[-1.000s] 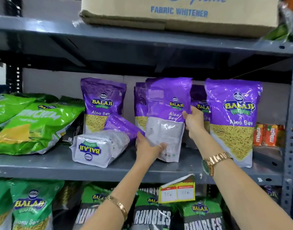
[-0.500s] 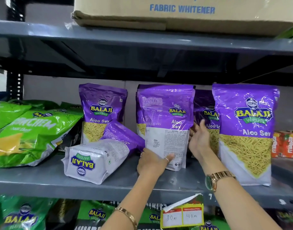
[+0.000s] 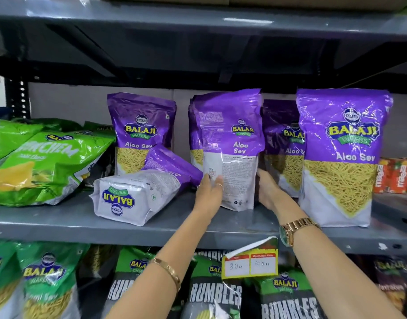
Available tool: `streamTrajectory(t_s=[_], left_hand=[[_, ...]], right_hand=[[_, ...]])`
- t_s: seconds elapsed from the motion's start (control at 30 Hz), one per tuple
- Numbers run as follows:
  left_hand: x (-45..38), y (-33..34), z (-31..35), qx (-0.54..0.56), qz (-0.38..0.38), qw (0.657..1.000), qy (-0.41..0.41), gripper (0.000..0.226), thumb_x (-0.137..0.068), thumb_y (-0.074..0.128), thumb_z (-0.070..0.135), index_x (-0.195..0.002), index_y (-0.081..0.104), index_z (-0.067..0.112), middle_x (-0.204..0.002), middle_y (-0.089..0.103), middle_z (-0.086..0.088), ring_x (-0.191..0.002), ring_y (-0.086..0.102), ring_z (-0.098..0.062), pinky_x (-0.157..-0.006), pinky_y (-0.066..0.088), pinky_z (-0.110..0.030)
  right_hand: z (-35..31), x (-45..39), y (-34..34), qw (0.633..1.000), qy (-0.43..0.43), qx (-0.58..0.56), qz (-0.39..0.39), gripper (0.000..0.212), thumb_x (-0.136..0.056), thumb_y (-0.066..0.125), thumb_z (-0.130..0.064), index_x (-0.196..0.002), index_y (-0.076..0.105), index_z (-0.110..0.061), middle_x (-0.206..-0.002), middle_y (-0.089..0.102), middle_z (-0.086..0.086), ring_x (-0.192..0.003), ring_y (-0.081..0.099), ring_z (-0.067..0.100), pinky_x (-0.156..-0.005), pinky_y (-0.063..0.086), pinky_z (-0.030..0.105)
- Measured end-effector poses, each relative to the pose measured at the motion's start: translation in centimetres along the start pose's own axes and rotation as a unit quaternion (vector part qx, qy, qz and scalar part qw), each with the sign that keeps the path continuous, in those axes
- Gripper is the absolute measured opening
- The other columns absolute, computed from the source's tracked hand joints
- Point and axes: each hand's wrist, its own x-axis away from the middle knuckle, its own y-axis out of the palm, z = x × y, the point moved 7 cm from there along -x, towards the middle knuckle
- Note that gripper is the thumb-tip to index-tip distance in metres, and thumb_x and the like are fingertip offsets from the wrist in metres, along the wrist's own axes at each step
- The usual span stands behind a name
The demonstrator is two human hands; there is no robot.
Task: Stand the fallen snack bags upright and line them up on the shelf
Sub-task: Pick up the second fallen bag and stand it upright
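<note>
Both flank the standing bag [image 3: 230, 139]: left hand [image 3: 209, 192] grip flat-fingered, right hand [image 3: 268, 191] lower now, grip unclear

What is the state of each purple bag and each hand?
Middle bag: upright, back outward, between both hands.
Fallen bag: lying on its side.
Left bag: upright.
Right bag: upright.
Rear bag: upright, partly hidden.
Left hand: open, fingers flat on middle bag.
Right hand: at middle bag's right edge, fingers hidden.
</note>
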Motion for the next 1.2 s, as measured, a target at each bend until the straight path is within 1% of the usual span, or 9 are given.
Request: streamTrajectory(t_s=[0.13, 0.4, 0.53, 0.63, 0.77, 0.83, 1.0, 1.1, 1.2], left_hand=[[-1.5, 0.3, -0.9, 0.070, -0.025, 0.995, -0.070, 0.049, -0.099, 0.024, 0.039, -0.143, 0.032, 0.017, -0.150, 0.038, -0.006, -0.138, 0.033, -0.025, -0.117, 0.022, -0.039], [-2.4, -1.2, -1.9, 0.143, -0.023, 0.980, -0.134, 0.061, -0.096, 0.025, 0.051, -0.130, 0.051, 0.009, -0.140, 0.051, -0.009, -0.126, 0.049, -0.023, -0.113, 0.033, -0.036], [-0.7, -3.5, -0.1, -0.018, 0.077, 0.997, -0.016, 0.058, -0.097, 0.020, 0.047, -0.123, 0.054, 0.007, -0.127, 0.056, -0.015, -0.116, 0.050, -0.027, -0.095, 0.034, -0.033], [0.5, -3.2, 1.2, -0.017, 0.056, 0.996, 0.071, 0.039, -0.094, 0.035, 0.048, -0.106, 0.055, 0.015, -0.101, 0.057, -0.001, -0.098, 0.052, -0.021, -0.075, 0.035, -0.026], [0.1, -1.8, 0.8, -0.029, -0.015, 0.996, 0.084, 0.059, -0.077, 0.065, 0.048, -0.123, 0.049, 0.015, -0.110, 0.054, 0.008, -0.106, 0.053, -0.015, -0.088, 0.040, -0.026], [-0.4, -1.4, 0.4, -0.031, -0.031, 0.995, 0.089, 0.080, -0.061, 0.074, 0.053, -0.126, 0.046, 0.015, -0.119, 0.058, 0.005, -0.111, 0.055, -0.014, -0.094, 0.043, -0.028], [-2.0, -1.7, -1.1, 0.011, -0.056, 0.998, 0.026, 0.076, -0.071, 0.077, 0.028, -0.134, 0.038, 0.010, -0.129, 0.054, 0.001, -0.119, 0.050, -0.016, -0.101, 0.040, -0.028], [-2.3, -1.9, -1.6, 0.030, -0.065, 0.997, 0.018, 0.077, -0.071, 0.075, 0.028, -0.136, 0.038, 0.011, -0.134, 0.054, -0.003, -0.124, 0.050, -0.020, -0.109, 0.038, -0.036], [-2.2, -2.8, -1.3, -0.062, -0.014, 0.997, 0.035, 0.048, -0.082, 0.067, 0.031, -0.122, 0.050, 0.009, -0.114, 0.056, 0.002, -0.105, 0.052, -0.015, -0.091, 0.040, -0.025]], right_hand=[[0.4, 0.2, 0.8, 0.999, -0.010, 0.030, -0.036, 0.037, -0.087, 0.049, -0.045, -0.062, 0.060, -0.020, -0.046, 0.061, -0.007, -0.042, 0.050, 0.008, -0.051, 0.038, 0.023], [0.1, 0.4, 1.5, 0.979, -0.101, 0.171, -0.052, 0.032, -0.084, 0.059, -0.039, -0.064, 0.049, -0.016, -0.060, 0.053, 0.002, -0.047, 0.051, 0.011, -0.038, 0.039, 0.020], [-0.1, -0.5, -0.1, 0.977, -0.109, 0.180, 0.038, 0.036, -0.094, 0.035, -0.045, -0.101, 0.055, -0.016, -0.096, 0.058, 0.003, -0.081, 0.055, 0.015, -0.068, 0.051, 0.031], [1.2, -1.0, 0.9, 0.984, -0.052, 0.172, -0.001, 0.052, -0.095, 0.025, -0.049, -0.135, 0.040, -0.019, -0.140, 0.044, 0.001, -0.130, 0.040, 0.022, -0.113, 0.028, 0.046], [1.8, -1.0, 2.5, 0.995, -0.003, 0.086, -0.047, 0.038, -0.097, 0.029, -0.040, -0.093, 0.062, -0.022, -0.103, 0.062, 0.001, -0.090, 0.058, 0.015, -0.086, 0.047, 0.032], [1.8, -1.0, 2.3, 0.995, 0.002, 0.080, -0.052, 0.037, -0.096, 0.032, -0.041, -0.105, 0.060, -0.018, -0.096, 0.062, -0.003, -0.084, 0.058, 0.011, -0.070, 0.045, 0.024], [1.3, -0.6, 1.5, 0.996, -0.001, 0.076, -0.039, 0.048, -0.094, 0.037, -0.045, -0.132, 0.045, -0.016, -0.122, 0.053, 0.003, -0.106, 0.049, 0.018, -0.099, 0.040, 0.041], [0.9, -0.5, 1.0, 0.997, -0.019, 0.072, -0.025, 0.027, -0.093, 0.042, -0.039, -0.110, 0.054, -0.022, -0.109, 0.055, 0.002, -0.084, 0.052, 0.015, -0.073, 0.042, 0.032], [0.4, -0.3, 0.2, 0.998, -0.039, 0.041, 0.007, 0.016, -0.090, 0.050, -0.026, -0.075, 0.052, -0.022, -0.087, 0.058, -0.006, -0.085, 0.053, 0.013, -0.081, 0.038, 0.032]])
